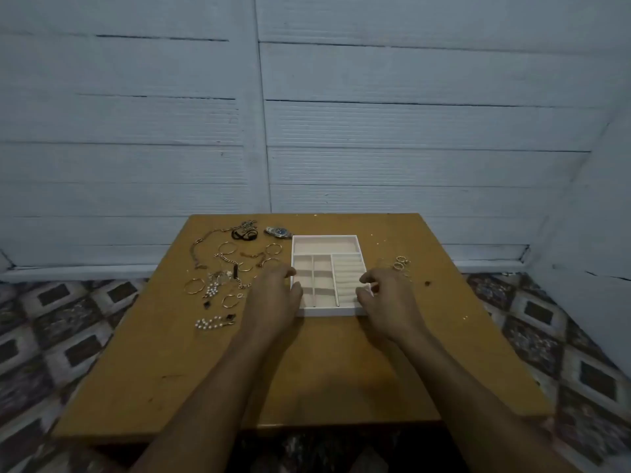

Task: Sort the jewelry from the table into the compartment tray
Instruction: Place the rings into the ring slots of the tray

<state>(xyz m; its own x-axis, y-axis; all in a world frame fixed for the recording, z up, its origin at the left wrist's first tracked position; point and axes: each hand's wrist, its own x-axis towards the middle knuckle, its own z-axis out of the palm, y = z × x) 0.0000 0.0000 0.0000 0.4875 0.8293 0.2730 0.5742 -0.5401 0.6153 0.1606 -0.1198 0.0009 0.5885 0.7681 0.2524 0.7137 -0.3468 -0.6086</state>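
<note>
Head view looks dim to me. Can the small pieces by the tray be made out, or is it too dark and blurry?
Head view: dim, soft overall; the rings right of the tray are tiny and blurred, the watch and pearl bracelet readable; wide-angle bends the edges.

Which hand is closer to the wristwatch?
Left. The left hand rests at the tray's left edge, below the wristwatch. The right hand sits at the tray's right side, farther off.

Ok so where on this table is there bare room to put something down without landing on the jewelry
The near half of the table, between the tray and the front edge, is bare apart from both forearms. The far right corner past the rings is nearly bare too. Left of the tray is crowded with hoops, chains and a watch.
</note>
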